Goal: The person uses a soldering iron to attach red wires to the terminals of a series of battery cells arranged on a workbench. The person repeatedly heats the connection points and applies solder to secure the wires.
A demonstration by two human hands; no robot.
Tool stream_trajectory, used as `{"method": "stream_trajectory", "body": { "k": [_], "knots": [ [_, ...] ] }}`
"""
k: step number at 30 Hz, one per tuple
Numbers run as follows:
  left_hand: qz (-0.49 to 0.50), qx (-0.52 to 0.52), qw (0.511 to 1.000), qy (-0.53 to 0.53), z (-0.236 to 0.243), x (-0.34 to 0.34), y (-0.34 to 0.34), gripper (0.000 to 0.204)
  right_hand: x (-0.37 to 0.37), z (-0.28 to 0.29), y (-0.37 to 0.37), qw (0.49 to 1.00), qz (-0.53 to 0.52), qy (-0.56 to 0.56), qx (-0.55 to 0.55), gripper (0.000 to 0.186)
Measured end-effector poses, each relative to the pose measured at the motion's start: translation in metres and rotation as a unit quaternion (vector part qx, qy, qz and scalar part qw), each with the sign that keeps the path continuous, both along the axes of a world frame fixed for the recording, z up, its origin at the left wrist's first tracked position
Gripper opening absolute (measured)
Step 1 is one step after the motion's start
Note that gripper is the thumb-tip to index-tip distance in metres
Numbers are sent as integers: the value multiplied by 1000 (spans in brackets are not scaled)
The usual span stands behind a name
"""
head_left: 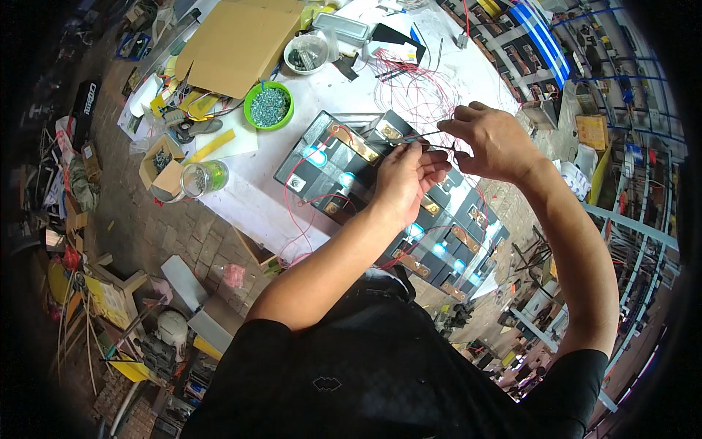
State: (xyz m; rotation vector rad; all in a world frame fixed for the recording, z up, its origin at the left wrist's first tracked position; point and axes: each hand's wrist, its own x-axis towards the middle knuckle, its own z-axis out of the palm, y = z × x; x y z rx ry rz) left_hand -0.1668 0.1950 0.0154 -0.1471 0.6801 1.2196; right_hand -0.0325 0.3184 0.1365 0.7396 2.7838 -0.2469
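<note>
My right hand (491,140) is closed on the handles of a slim dark metal tool that looks like scissors (443,143). The blades point left, toward my left fingertips. My left hand (406,179) has its thumb and index finger together at the tool's front end; whatever is pinched there is too small to make out. Its other fingers are loosely curled. Below both hands lies a pack of black battery blocks (457,219) with copper-coloured connector plates (355,144) and bright light reflections on top. A thin red wire (290,208) loops over its left side.
The pack rests on a white tabletop (252,208). A green bowl of small metal fasteners (268,105), a white bowl (306,55), a clear jar (205,178) and a cardboard sheet (234,45) stand left and beyond. Coiled red wire (413,91) lies behind. More battery packs (523,55) stand far right.
</note>
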Motion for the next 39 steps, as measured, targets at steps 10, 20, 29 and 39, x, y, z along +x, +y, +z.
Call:
{"method": "stream_trajectory", "body": {
  "k": [10,20,29,39],
  "knots": [
    [17,1,1000,14,-2,0,0,28,-7,-1,5,1000,0,-6,-12,54],
    [15,-7,1000,16,-4,0,1,29,-8,-4,9,997,-17,-46,-51,55],
    [-3,-5,1000,28,6,-3,2,27,-2,1,1,1000,-12,2,-15,48],
    [-130,28,985,114,18,-14,-35,27,13,21,-84,978,-205,-23,-34,43]
  ]
}}
